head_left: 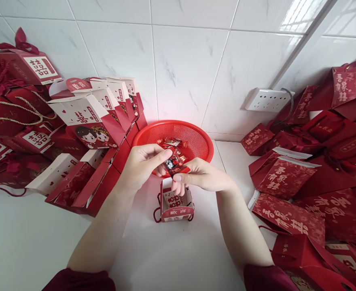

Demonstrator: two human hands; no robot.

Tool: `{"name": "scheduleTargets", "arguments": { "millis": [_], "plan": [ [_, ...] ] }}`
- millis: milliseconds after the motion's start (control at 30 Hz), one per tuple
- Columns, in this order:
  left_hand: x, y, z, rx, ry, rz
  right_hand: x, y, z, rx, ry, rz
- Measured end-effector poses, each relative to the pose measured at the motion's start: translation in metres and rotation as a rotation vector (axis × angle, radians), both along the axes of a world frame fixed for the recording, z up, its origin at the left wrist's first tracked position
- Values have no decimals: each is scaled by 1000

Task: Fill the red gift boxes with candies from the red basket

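Between my two hands is a small dark red and black packet (172, 162), above the near rim of a red plastic basket (204, 141). My left hand (143, 163) pinches its left side with thumb and fingers. Its lower right corner is pinched by my right hand (198, 176). Several small red wrapped packets (181, 155) lie in the basket. Just below my hands a small open red and white box (177, 213) with dark red cord handles stands on the white table, a printed double-character pattern showing inside; my right fingers partly cover its top.
Red and white boxes (96, 117) with cartoon faces stand at the left, beside stacked gift boxes (40, 66). Many red boxes and bags (278, 178) crowd the right side. A white power strip (269, 100) is on the tiled wall behind.
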State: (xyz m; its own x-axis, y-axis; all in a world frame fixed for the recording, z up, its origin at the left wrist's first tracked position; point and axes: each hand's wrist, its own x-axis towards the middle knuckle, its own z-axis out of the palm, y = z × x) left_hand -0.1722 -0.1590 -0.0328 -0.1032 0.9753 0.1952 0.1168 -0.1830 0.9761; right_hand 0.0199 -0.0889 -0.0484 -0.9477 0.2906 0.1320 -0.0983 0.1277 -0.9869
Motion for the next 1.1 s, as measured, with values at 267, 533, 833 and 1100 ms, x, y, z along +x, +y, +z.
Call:
{"name": "scheduleTargets", "arguments": {
  "millis": [267, 533, 833, 1100],
  "plan": [
    [6, -9, 8, 54, 214, -18, 3, 5, 1, 71, -66, 212],
    [4, -10, 8, 103, 233, -66, -2, 3, -4, 157, -57, 221],
    [7, -12, 10, 77, 163, -80, -1, 2, -1, 140, -70, 266],
    [5, -6, 5, -16, -65, -109, 2, -3, -3, 169, 19, 133]
  ]
}}
